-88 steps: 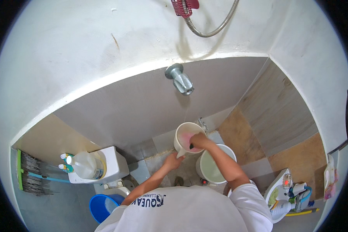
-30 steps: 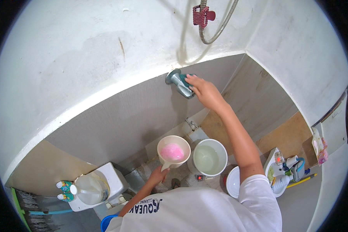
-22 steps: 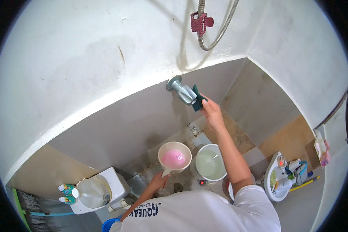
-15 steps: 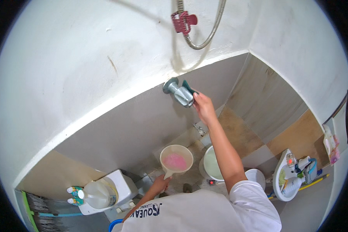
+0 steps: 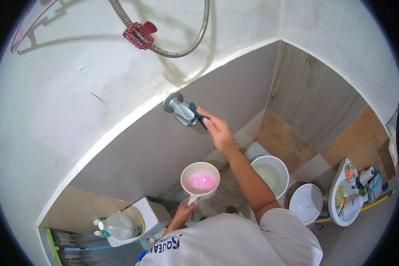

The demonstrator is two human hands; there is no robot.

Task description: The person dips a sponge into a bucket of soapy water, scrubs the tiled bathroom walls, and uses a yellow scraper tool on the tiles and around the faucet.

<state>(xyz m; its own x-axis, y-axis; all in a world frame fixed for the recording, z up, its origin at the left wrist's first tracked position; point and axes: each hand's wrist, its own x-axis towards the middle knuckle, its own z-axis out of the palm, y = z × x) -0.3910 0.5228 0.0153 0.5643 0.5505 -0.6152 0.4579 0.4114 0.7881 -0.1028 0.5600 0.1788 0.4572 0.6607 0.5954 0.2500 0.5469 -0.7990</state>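
The enclosure has white upper walls (image 5: 97,80) above grey and brown tile (image 5: 164,137), with a chrome valve handle (image 5: 184,114) mounted on the grey stretch. The right hand (image 5: 218,133) pinches a dark green scouring pad (image 5: 199,117) between thumb and fingers at the handle's outer end (contact with the metal cannot be confirmed). The left hand (image 5: 181,213) is clamped on the grip of a cream dipper (image 5: 185,186), its bowl raised toward the wall and holding pink liquid (image 5: 202,180). Right of the dipper and well apart stands a white bucket (image 5: 267,156) of water. A translucent jug (image 5: 123,225) occupies the toilet tank's (image 5: 157,217) left end; a white bottle (image 5: 353,205) lies near the corner sink's (image 5: 335,199) lower edge.
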